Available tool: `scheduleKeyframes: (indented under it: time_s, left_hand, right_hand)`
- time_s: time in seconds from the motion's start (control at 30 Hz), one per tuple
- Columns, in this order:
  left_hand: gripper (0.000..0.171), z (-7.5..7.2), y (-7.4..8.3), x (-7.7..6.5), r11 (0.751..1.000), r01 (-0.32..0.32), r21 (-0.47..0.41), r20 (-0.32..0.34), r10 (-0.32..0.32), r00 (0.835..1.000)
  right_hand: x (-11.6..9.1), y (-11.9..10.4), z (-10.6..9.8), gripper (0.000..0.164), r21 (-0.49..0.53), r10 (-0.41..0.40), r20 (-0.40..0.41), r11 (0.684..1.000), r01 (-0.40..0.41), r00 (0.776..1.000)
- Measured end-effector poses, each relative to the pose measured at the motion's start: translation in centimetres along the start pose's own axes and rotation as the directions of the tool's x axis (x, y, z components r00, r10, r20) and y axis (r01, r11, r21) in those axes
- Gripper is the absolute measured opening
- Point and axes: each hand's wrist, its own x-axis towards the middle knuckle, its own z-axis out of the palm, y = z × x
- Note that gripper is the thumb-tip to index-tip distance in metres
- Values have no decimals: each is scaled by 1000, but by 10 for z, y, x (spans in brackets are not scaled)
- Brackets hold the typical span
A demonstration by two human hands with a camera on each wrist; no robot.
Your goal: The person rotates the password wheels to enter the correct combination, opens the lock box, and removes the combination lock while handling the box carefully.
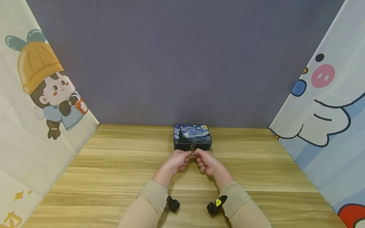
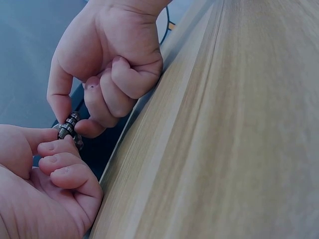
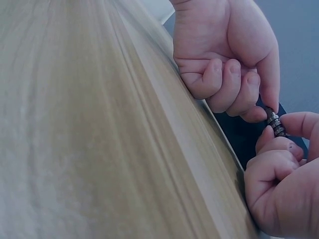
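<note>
A small combination lock (image 1: 194,155) with ridged number dials hangs at the front of a dark blue tin box (image 1: 194,134) with a starry-night picture on its lid. My left hand (image 1: 178,160) pinches one end of this lock between thumb and forefinger. The other end is pinched by my right hand (image 1: 208,162). In the left wrist view the metal dials (image 2: 69,125) show between the fingertips of both hands. From the right wrist, the dial barrel (image 3: 275,122) lies across the gap between the hands. The other fingers are curled into the palms. Fingers partly hide the lock.
The box stands near the back of a wooden table (image 1: 119,177), close to a grey-blue panel (image 1: 182,63). Cartoon-printed sheets hang on the left (image 1: 17,120) and right (image 1: 342,133). Each sleeve cuff carries a black wrist camera.
</note>
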Motion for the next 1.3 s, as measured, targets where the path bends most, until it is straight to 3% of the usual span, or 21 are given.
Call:
scheduleKeyframes:
  time_s: [0.8,1.3]
  left_hand:
    - [32,0,1,-1,1000,-8,1,-1,8,1000]
    - [32,1,2,-2,1000,1,24,-8,-1,1000]
  right_hand:
    - [0,-1,1,21,-25,0,-25,1000,0,1000]
    - [-3,-6,-3,28,12,43,21,999,-43,999]
